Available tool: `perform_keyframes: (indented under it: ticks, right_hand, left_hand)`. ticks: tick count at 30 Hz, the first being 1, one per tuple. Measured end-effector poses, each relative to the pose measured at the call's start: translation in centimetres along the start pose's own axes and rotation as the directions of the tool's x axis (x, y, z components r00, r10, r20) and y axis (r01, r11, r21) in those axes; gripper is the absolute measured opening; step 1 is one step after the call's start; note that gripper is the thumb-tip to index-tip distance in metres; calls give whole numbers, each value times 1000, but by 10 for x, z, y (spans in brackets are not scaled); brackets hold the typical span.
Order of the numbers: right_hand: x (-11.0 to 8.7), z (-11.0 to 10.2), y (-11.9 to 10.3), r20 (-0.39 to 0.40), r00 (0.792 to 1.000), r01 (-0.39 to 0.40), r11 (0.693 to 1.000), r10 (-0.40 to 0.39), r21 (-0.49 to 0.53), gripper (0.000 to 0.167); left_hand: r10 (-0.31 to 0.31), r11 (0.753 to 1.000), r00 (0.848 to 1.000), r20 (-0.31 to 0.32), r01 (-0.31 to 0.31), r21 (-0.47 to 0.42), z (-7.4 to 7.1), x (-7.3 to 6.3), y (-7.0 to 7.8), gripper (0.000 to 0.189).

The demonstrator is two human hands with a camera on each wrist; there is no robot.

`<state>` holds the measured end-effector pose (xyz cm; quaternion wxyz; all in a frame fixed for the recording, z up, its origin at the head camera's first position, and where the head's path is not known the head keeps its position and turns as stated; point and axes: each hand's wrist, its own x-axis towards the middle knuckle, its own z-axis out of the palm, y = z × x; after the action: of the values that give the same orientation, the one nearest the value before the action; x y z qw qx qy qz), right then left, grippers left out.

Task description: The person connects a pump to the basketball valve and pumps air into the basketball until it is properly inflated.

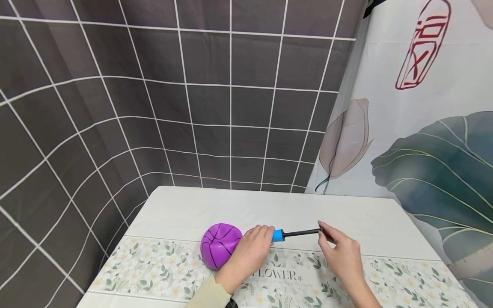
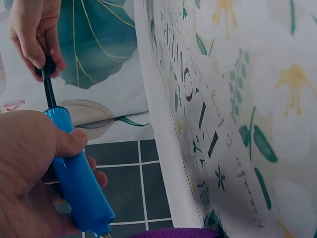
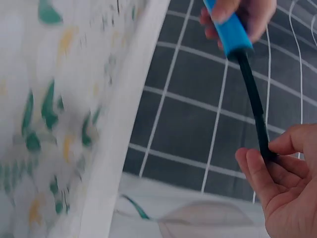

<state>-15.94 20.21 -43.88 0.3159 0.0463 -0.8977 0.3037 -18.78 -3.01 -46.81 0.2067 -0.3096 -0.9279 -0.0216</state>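
A small hand pump with a blue barrel lies across the fingers of my left hand, which grips it with the thumb on top. From the barrel's right end a black rod is pulled out. My right hand pinches the rod's black end between thumb and fingers. A purple ball with black lines, dented on top, sits on the table just left of my left hand. In the left wrist view, a bit of metal shows at the barrel's other end, close to the ball.
The table carries a white cover with a flowered band and printed lettering. Behind it hangs a dark grey cloth with white grid lines. A white curtain with leaf prints hangs at the right.
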Motion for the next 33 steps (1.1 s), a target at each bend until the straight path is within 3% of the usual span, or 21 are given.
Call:
perform_keyframes:
  ticks: [7,15,22,33]
  right_hand:
    - [-7,23,-18,89,995,50,998,-53,36,28]
    - [-10,41,-30,166,983,64,995,-75,72,27]
    - [-5,26,-19,155,987,32,996,-45,82,29]
    - [4,-15,5,17,1000,-5,1000,5,-5,30]
  left_hand:
    - [-4,1000,999,36,3,3,0,2,2,48]
    - [19,1000,999,29,-20,20,-2,-1,1,48]
    - [31,999,1000,0,-31,37,1,-3,-2,46]
    - [7,1000,1000,-4,-7,13,1,-3,-2,35]
